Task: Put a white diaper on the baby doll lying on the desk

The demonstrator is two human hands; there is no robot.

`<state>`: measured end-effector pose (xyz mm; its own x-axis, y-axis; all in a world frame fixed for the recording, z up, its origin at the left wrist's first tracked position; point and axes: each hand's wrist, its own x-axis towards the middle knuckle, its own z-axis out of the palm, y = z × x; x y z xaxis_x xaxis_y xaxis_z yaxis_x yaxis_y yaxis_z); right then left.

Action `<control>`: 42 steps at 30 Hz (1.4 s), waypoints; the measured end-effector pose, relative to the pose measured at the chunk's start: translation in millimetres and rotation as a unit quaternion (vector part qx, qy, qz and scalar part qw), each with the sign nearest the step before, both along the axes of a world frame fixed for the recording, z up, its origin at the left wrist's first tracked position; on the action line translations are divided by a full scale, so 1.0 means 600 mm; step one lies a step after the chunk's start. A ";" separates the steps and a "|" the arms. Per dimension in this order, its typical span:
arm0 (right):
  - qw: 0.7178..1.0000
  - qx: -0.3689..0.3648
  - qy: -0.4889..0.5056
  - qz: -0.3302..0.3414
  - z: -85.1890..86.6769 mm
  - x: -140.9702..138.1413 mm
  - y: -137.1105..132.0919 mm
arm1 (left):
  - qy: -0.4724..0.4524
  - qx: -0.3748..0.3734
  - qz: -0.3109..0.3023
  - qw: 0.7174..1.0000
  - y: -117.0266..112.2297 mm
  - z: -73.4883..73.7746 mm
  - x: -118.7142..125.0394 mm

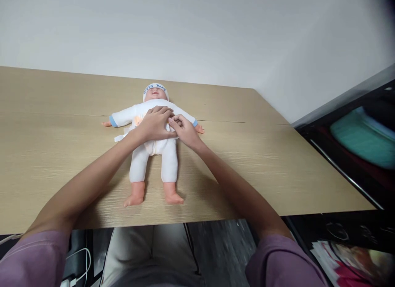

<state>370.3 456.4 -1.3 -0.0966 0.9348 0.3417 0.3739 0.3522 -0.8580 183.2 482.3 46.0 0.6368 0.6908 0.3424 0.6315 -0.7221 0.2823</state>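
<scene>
A baby doll [154, 155] in a white suit and a white cap lies on its back on the wooden table [277, 163], head away from me, arms spread. My left hand [156, 124] lies flat across the doll's chest, fingers together and stretched out. My right hand [183, 128] rests beside it at the doll's right-hand side, its fingers curled in a pinch at the white clothing on the chest. A white strip of cloth [119, 137] sticks out under the doll's arm on the left.
A white wall stands behind the table. To the right there is a dark shelf with a teal object [361, 141]. White cables [77, 266] lie on the floor at lower left, printed papers [345, 262] at lower right. My legs show under the near edge.
</scene>
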 end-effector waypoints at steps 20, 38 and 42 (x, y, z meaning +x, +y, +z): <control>0.962 0.213 -0.167 0.035 -0.010 0.030 -0.080 | -0.119 -0.060 0.217 0.967 -0.036 -0.044 -0.239; 0.918 0.086 -0.372 0.105 0.106 -0.142 0.005 | -0.194 -0.287 0.155 0.925 -0.035 -0.023 -0.276; 0.941 0.071 -0.318 0.088 0.087 -0.141 0.011 | -0.234 -0.277 0.147 0.920 -0.032 0.009 -0.224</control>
<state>285.5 463.3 50.9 -0.4732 0.8344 0.2826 0.7216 0.5511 -0.4189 48.9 463.0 51.6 0.2661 0.9611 0.0748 0.4928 -0.2023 0.8463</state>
